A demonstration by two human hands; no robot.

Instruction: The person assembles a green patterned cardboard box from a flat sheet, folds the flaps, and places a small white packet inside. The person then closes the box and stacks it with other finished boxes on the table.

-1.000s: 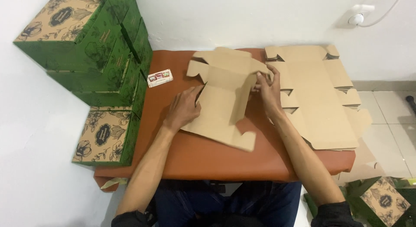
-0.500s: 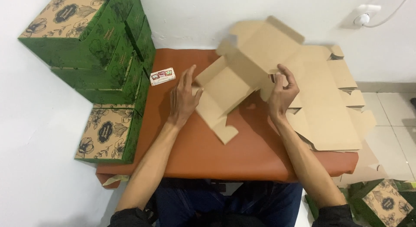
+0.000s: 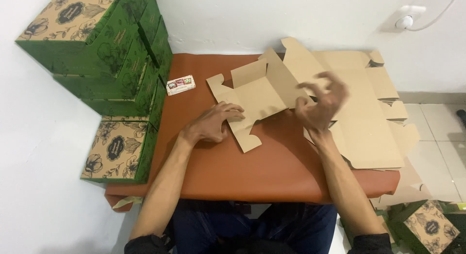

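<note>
A flat brown cardboard box blank lies partly unfolded on the brown table, one panel raised toward the wall. My left hand presses on its near left flap, fingers spread. Just right of the blank, my right hand hovers blurred above it, fingers curled and apart, holding nothing. A stack of more flat blanks lies under and to the right of that hand.
Finished green boxes with tan floral lids are stacked at the left, one lower down. A small white packet lies near the stack. More green boxes stand on the floor at right. A wall socket is above.
The blank was lifted and turned, then laid back down more opened out. My right hand let go of it and now hovers; my left hand moved onto its near flap.
</note>
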